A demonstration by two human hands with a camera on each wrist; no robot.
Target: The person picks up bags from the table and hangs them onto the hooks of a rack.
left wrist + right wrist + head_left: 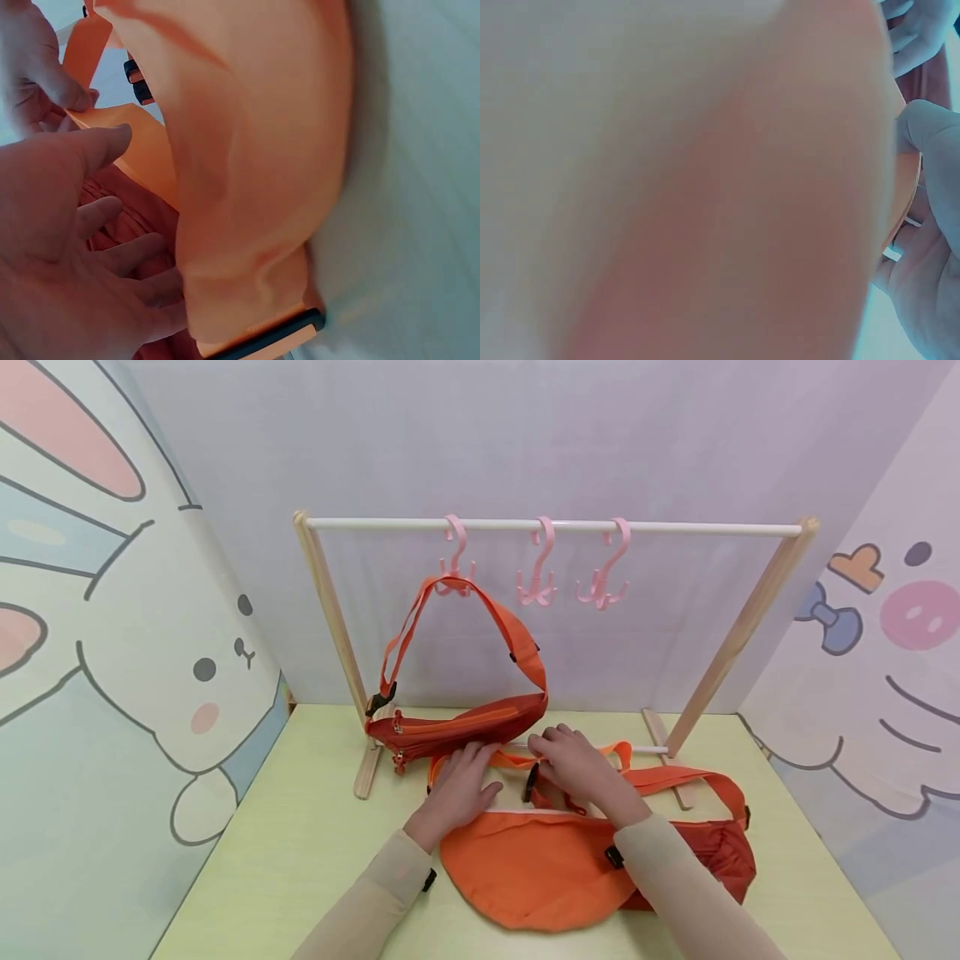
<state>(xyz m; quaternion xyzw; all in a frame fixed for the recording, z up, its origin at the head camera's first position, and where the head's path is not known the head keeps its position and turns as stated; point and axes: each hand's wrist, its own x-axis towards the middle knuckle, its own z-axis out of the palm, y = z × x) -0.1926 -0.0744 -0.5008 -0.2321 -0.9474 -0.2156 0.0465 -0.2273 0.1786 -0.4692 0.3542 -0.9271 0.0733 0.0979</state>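
Orange bag (525, 877) lies inside the table's (277, 852) left edge; left hand (459, 785) spread, right hand (579, 767) pinching strap (146, 146).

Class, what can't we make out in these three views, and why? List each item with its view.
Head view: part of the lower red bag, covered by the right sleeve.
Head view: the exact shape of the zip pulls on the hanging bag, too small.
Left wrist view: where the wide orange band runs past its black buckle, cut off by the bottom edge.
Right wrist view: the large orange-brown shape, too blurred to identify.
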